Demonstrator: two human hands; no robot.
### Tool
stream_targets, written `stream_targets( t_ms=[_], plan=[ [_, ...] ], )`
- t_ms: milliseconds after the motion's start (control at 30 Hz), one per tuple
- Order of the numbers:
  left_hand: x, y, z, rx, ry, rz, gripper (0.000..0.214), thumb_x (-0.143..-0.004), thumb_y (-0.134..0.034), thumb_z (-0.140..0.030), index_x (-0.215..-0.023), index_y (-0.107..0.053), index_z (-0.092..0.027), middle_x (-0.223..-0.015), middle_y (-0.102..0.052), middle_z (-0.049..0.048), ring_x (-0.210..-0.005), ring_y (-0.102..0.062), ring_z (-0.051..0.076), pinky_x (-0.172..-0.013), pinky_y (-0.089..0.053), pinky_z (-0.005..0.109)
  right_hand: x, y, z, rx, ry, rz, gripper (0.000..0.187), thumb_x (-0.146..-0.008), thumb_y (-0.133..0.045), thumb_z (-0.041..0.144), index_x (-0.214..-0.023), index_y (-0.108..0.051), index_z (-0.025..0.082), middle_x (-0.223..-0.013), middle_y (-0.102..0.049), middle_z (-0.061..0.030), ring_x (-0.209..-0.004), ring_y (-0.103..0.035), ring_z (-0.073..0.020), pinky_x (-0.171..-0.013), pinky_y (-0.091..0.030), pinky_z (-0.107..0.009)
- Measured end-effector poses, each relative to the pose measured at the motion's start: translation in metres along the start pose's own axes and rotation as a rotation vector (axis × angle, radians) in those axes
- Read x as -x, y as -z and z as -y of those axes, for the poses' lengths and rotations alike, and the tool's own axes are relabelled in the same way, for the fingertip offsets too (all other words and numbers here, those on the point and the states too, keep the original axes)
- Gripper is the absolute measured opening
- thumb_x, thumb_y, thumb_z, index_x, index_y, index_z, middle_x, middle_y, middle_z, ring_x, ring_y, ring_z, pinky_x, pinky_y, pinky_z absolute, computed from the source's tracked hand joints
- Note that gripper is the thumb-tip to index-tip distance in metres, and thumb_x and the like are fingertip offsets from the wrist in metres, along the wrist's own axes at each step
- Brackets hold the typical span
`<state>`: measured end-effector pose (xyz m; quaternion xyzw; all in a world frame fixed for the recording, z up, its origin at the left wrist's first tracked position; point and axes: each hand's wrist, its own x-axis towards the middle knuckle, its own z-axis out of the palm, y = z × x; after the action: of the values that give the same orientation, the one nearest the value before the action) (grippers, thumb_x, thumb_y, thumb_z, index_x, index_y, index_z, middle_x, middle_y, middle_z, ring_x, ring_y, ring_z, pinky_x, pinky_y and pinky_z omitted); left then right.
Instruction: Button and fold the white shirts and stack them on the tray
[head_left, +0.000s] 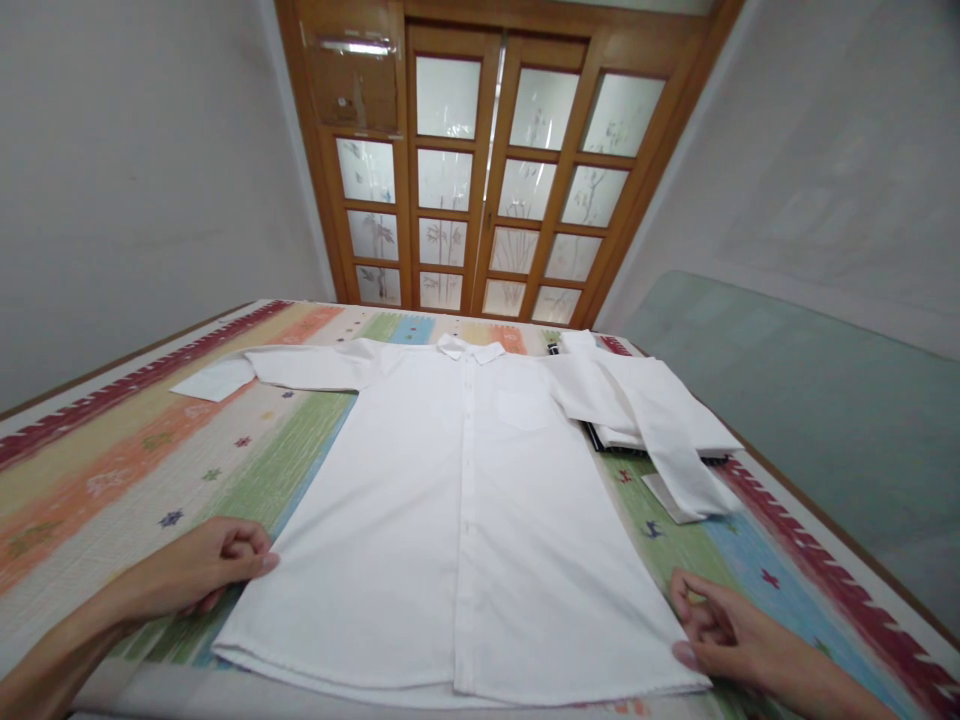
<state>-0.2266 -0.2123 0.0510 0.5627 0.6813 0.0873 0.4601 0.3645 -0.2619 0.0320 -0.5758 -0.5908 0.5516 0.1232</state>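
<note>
A white button-up shirt (pixel 405 520) lies spread flat, front side up, its collar at the far end and its hem toward me. My left hand (pixel 217 565) pinches the shirt's left side edge above the hem, fingers curled. At the lower right corner of the shirt, my right hand (pixel 712 635) is closed with thumb and finger on the edge. One sleeve stretches out to the left; the other lies bent across a folded white garment (pixel 675 400) on the right.
A colourful striped cloth (pixel 225 480) covers the surface under the shirt. Dark striped fabric shows beneath the folded white garment. Behind stand wooden doors (pixel 480 200) with glass panes. A pale green panel (pixel 810 400) borders the right side, and walls rise on both sides.
</note>
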Motion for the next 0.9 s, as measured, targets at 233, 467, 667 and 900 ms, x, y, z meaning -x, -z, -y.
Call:
stream_targets(
  t_ms=[233,467,667,900],
  plan=[
    [-0.023,-0.002,-0.027,-0.061,-0.075,-0.252,0.058,-0.056,-0.06,-0.075,-0.065,-0.062,-0.018,-0.05,-0.055,0.0006,-0.042,-0.044,0.013,-0.042,-0.028,0.025,-0.009,0.0,0.009,0.064,0.013,-0.032,0.058,-0.07,-0.063,0.074,-0.077,-0.034,0.023,-0.06,-0.034,0.0071,-0.054,-0.027,-0.0092,-0.047,-0.019,-0.022],
    [-0.025,0.002,-0.03,-0.02,-0.072,-0.191,0.055,-0.059,-0.059,-0.072,-0.065,-0.057,-0.017,-0.04,-0.044,-0.0056,-0.04,-0.034,0.01,-0.044,-0.022,0.024,-0.009,0.0,0.004,0.061,0.048,-0.072,0.057,-0.069,-0.067,0.069,-0.071,-0.033,0.023,-0.06,-0.031,0.0066,-0.057,-0.026,-0.0106,-0.052,-0.021,-0.024],
    [-0.028,0.009,-0.02,0.093,-0.034,-0.072,0.054,-0.058,-0.063,-0.071,-0.066,-0.052,-0.018,-0.037,-0.039,-0.0086,-0.036,-0.026,0.007,-0.042,-0.017,0.023,-0.009,-0.001,0.002,0.073,0.048,-0.118,0.058,-0.066,-0.072,0.065,-0.068,-0.033,0.022,-0.061,-0.032,0.0062,-0.058,-0.027,-0.0106,-0.052,-0.022,-0.024],
    [-0.04,0.01,-0.037,0.001,-0.034,-0.156,0.053,-0.058,-0.061,-0.072,-0.061,-0.052,-0.02,-0.038,-0.047,-0.0039,-0.035,-0.037,0.01,-0.041,-0.024,0.024,-0.013,-0.003,0.005,0.067,0.046,-0.115,0.059,-0.065,-0.072,0.066,-0.066,-0.032,0.022,-0.059,-0.03,0.0065,-0.057,-0.027,-0.0098,-0.051,-0.022,-0.023]
  ],
)
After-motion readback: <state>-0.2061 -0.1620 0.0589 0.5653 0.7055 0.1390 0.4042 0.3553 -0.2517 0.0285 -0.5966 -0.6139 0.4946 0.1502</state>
